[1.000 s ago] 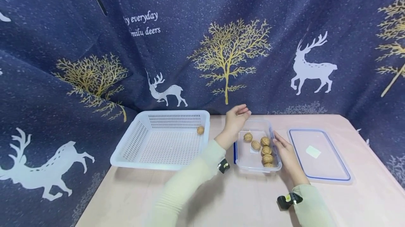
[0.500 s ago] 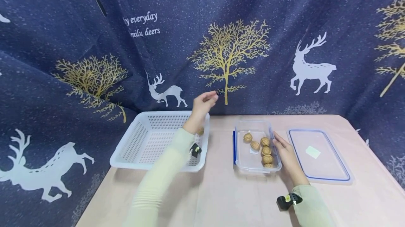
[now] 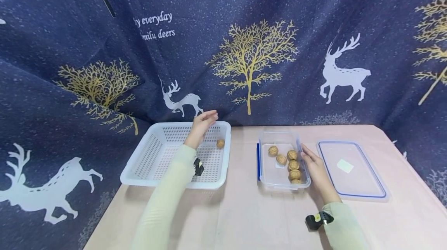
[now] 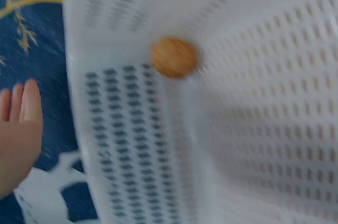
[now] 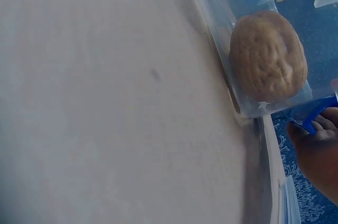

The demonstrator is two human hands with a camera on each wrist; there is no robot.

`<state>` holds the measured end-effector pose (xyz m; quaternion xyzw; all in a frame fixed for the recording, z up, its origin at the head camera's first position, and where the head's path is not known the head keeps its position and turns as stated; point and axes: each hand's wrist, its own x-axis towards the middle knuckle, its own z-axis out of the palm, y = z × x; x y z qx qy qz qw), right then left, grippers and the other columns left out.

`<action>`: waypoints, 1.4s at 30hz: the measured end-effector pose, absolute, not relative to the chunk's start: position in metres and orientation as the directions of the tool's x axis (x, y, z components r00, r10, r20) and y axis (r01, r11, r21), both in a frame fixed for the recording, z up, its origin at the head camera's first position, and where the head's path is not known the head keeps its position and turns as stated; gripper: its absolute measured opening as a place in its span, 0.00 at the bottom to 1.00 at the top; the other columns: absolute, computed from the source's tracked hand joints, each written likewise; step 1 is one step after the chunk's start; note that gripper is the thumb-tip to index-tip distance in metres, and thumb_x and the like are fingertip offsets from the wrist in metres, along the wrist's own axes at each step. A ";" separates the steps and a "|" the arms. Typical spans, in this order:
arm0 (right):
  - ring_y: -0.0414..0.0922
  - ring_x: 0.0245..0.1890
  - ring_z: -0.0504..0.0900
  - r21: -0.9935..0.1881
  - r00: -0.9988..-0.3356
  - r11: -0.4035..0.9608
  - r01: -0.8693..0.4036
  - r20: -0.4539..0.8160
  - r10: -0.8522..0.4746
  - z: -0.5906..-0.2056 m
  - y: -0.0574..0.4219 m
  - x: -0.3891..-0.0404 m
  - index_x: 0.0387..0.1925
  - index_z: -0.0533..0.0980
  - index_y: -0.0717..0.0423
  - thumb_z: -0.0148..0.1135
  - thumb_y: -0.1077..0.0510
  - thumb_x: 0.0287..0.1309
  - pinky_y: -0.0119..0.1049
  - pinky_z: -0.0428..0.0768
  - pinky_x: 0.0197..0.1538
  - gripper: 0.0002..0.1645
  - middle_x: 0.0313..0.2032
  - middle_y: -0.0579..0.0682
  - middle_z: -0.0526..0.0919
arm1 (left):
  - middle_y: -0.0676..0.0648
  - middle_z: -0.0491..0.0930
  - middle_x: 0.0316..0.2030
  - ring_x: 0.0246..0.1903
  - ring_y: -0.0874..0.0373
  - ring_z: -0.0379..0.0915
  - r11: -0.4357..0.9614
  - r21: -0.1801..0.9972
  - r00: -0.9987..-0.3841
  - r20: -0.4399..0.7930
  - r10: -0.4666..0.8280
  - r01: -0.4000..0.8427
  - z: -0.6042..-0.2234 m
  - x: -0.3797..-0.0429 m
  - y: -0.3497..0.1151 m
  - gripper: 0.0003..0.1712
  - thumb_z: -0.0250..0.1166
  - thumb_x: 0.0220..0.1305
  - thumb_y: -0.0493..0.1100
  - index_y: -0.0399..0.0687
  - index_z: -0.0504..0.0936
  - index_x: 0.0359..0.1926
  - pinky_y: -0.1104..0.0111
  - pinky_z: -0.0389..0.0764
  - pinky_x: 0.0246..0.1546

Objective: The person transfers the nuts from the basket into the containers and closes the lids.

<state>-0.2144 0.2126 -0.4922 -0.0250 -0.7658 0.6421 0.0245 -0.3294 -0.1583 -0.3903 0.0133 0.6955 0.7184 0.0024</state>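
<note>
My left hand (image 3: 201, 128) is over the white perforated plastic basket (image 3: 171, 183), its fingers extended and holding nothing. One walnut (image 3: 220, 143) lies in the basket's back right corner, to the right of that hand; the left wrist view shows the walnut (image 4: 174, 57) against the basket wall. At the right side of a clear plastic food box (image 3: 283, 185), my right hand (image 3: 317, 168) grips the wall by a blue-edged clip (image 5: 318, 112). Several walnuts (image 3: 294, 165) sit inside, most of them lined up along the right wall.
The box's clear lid (image 3: 359, 182) with a blue seal lies flat to the right of the right hand. A pink cloth (image 3: 241, 211) covers the table. Behind it hangs a dark blue curtain (image 3: 279, 110) with deer and trees.
My left hand has moved left from above the food box to above the basket, lowering a little at the end. The right hand, box and walnuts stay in place.
</note>
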 end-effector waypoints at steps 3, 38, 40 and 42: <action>0.60 0.72 0.47 -0.984 -0.998 0.178 0.004 0.008 0.069 -0.493 0.213 -0.214 0.72 0.52 0.59 0.42 0.55 0.74 0.54 0.47 0.72 0.31 0.73 0.58 0.50 | 0.35 0.70 0.62 0.62 0.47 0.68 -0.012 1.000 -0.996 -0.023 0.092 -0.024 -0.401 -0.332 -0.167 0.25 0.60 0.67 0.35 0.33 0.70 0.63 0.65 0.69 0.63; 0.60 0.72 0.46 -0.987 -0.997 0.159 0.007 0.005 0.075 -0.496 0.214 -0.214 0.72 0.52 0.60 0.43 0.54 0.73 0.53 0.46 0.73 0.32 0.73 0.59 0.49 | 0.45 0.81 0.53 0.57 0.50 0.73 0.554 0.828 -0.950 -0.233 0.207 -0.083 -0.452 -0.331 -0.186 0.19 0.67 0.56 0.35 0.44 0.83 0.51 0.58 0.69 0.62; 0.61 0.72 0.47 -0.988 -0.996 0.152 -0.016 0.029 0.084 -0.496 0.212 -0.213 0.72 0.54 0.59 0.44 0.52 0.73 0.55 0.46 0.72 0.32 0.72 0.60 0.50 | 0.43 0.82 0.51 0.54 0.50 0.75 0.573 0.818 -0.948 -0.223 0.227 -0.055 -0.453 -0.332 -0.185 0.19 0.68 0.54 0.34 0.41 0.83 0.50 0.60 0.72 0.60; 0.62 0.72 0.48 -0.990 -0.996 0.141 -0.029 0.041 0.083 -0.496 0.212 -0.211 0.72 0.54 0.59 0.45 0.50 0.72 0.56 0.45 0.72 0.33 0.72 0.61 0.51 | 0.43 0.83 0.49 0.52 0.50 0.76 0.590 0.806 -0.943 -0.223 0.245 -0.038 -0.454 -0.332 -0.185 0.19 0.69 0.53 0.34 0.40 0.84 0.49 0.60 0.74 0.58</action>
